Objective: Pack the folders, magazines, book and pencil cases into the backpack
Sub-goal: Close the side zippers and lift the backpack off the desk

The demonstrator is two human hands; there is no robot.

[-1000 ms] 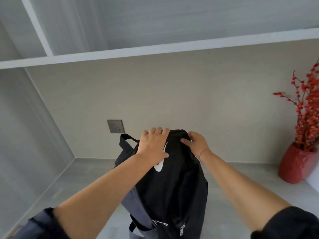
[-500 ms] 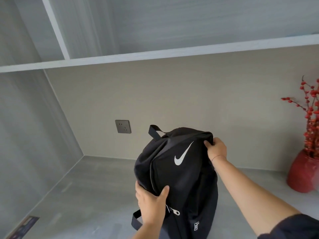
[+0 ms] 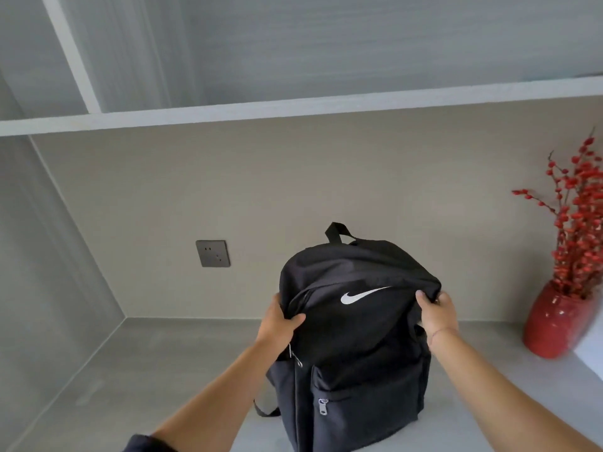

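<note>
Head view, straight down onto a smooth grey counter (image 3: 182,363) set in a beige-walled alcove, pale grey shelf (image 3: 293,107) running overhead. Dark grey square wall socket (image 3: 212,253) on the back wall, left of centre. Round red ceramic vase (image 3: 551,324) far right on the counter, filled with red berry branches (image 3: 577,230). Centre stage: black fabric backpack (image 3: 355,347) standing upright on the counter, front pocket facing the camera, carry loop sticking up at the top. White swoosh logo (image 3: 362,294) across the upper front, no other readable writing. Silver zip pulls hanging at the left seam and on the front pocket. Left hand (image 3: 277,324) closed on the bag's upper left edge, thumb over the fabric. Right hand (image 3: 435,313) pinching the upper right corner, grip closed on bunched cloth. Dark sleeves at both forearms.
</note>
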